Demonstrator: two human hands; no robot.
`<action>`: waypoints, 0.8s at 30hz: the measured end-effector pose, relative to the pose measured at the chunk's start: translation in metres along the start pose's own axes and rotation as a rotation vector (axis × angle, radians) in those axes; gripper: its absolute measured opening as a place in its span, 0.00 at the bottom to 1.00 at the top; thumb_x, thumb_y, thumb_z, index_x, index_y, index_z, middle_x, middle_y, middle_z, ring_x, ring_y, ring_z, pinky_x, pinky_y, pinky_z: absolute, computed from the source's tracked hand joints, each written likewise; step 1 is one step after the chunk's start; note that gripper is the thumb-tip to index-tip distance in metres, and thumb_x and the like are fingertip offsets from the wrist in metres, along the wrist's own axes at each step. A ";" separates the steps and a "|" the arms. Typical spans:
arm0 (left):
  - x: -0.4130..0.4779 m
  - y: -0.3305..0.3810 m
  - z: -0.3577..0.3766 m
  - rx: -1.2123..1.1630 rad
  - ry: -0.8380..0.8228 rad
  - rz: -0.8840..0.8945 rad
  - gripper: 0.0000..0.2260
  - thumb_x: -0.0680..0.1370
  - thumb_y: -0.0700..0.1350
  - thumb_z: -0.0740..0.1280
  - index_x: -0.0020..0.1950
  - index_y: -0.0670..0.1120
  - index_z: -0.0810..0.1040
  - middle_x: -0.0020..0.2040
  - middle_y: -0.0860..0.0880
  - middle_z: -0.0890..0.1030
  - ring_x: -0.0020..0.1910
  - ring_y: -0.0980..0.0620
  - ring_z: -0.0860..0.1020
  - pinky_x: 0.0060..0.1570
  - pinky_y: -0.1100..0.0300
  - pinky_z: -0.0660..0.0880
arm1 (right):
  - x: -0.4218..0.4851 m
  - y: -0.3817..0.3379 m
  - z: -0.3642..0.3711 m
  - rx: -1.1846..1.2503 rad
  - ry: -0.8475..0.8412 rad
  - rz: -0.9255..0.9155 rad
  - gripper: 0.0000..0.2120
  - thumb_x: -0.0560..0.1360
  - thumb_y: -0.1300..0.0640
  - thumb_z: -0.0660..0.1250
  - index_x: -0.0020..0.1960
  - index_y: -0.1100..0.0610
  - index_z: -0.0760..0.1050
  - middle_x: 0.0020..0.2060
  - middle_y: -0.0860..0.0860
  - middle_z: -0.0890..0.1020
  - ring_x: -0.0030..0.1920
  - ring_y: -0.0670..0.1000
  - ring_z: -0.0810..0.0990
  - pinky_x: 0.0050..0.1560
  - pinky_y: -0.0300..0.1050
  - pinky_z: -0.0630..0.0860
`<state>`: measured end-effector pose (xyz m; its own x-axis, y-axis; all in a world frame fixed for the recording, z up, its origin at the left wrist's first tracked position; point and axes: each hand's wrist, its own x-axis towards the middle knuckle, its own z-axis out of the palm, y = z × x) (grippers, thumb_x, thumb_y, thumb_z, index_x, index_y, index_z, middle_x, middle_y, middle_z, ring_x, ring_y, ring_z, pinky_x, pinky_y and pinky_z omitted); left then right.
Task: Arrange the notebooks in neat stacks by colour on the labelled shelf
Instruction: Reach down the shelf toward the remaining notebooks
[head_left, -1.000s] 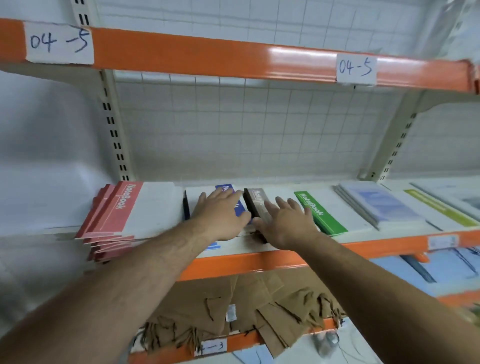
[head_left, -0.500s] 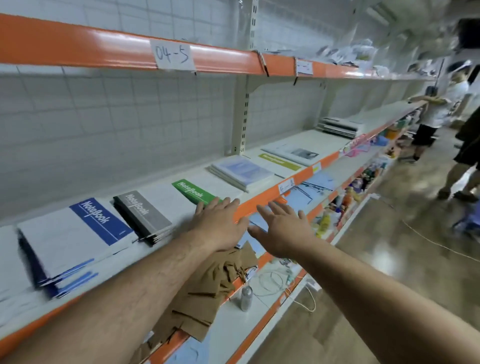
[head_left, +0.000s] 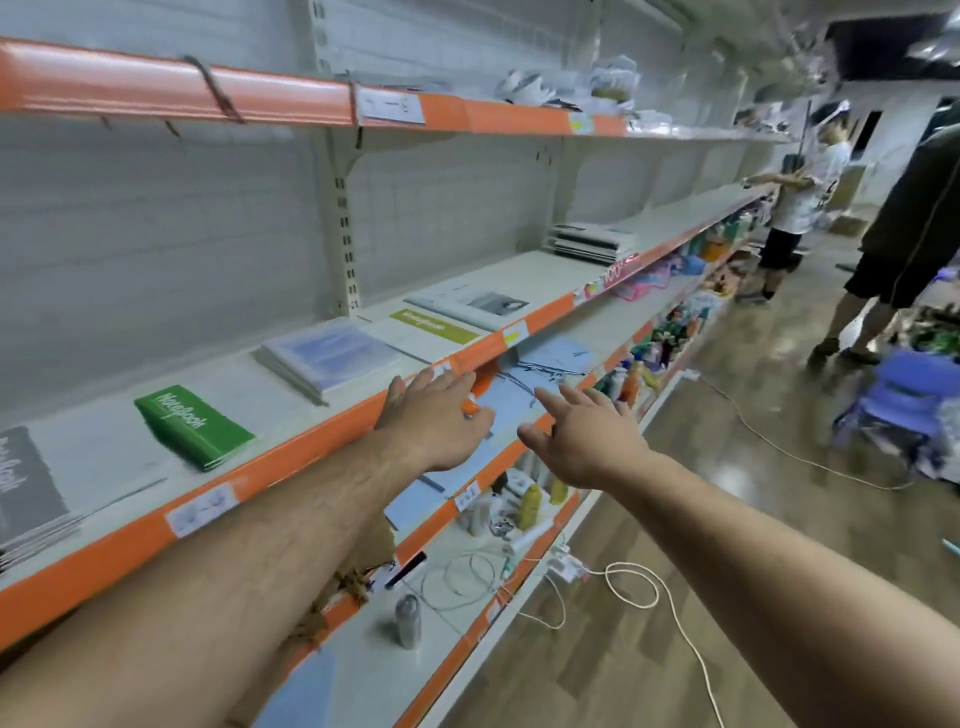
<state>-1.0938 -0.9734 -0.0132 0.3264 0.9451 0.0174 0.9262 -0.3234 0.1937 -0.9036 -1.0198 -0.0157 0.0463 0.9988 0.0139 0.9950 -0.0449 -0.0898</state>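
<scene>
On the orange-edged shelf (head_left: 291, 457) lie, from left to right, a grey notebook stack (head_left: 23, 483), a green notebook stack (head_left: 195, 423), a pale blue stack (head_left: 330, 356), an olive-banded notebook (head_left: 431, 327), a white book with a photo (head_left: 483, 304) and a dark stack (head_left: 589, 241) farther along. My left hand (head_left: 436, 415) hovers flat just off the shelf's front edge, fingers straight, holding nothing. Beside it, to the right, my right hand (head_left: 582, 441) is held out over the aisle side with spread fingers, also empty.
Lower shelves hold blue sheets (head_left: 524, 384), bottles (head_left: 530, 504), brown paper (head_left: 343, 587) and a white cable (head_left: 628, 587) that runs onto the wooden floor. Two people (head_left: 800, 197) stand at the far right of the aisle near a purple stool (head_left: 904, 400).
The view has swung right along the shelf. Both hands left the blue and grey notebooks and moved right, past the green stack, empty and outstretched.
</scene>
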 end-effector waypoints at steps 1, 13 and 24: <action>0.009 0.014 0.003 0.005 -0.007 0.007 0.31 0.82 0.65 0.47 0.82 0.54 0.49 0.82 0.54 0.49 0.81 0.49 0.45 0.77 0.42 0.40 | 0.004 0.015 -0.002 0.000 0.001 0.008 0.34 0.79 0.30 0.48 0.81 0.44 0.48 0.81 0.49 0.51 0.80 0.55 0.49 0.77 0.63 0.50; 0.135 0.119 0.028 0.048 -0.057 0.109 0.30 0.82 0.64 0.47 0.82 0.55 0.49 0.82 0.53 0.49 0.81 0.50 0.45 0.77 0.43 0.40 | 0.079 0.148 -0.016 0.074 0.041 0.089 0.33 0.79 0.31 0.49 0.80 0.43 0.51 0.80 0.48 0.54 0.80 0.54 0.50 0.77 0.60 0.51; 0.309 0.188 0.034 0.012 -0.038 0.263 0.28 0.83 0.61 0.47 0.82 0.53 0.51 0.82 0.52 0.52 0.81 0.49 0.48 0.77 0.43 0.43 | 0.203 0.247 -0.034 0.037 0.069 0.212 0.33 0.79 0.31 0.49 0.80 0.42 0.52 0.80 0.48 0.55 0.79 0.55 0.52 0.76 0.60 0.54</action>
<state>-0.8119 -0.7440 -0.0052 0.5626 0.8262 0.0283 0.8109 -0.5582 0.1757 -0.6453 -0.8288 -0.0007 0.2612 0.9635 0.0589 0.9584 -0.2516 -0.1346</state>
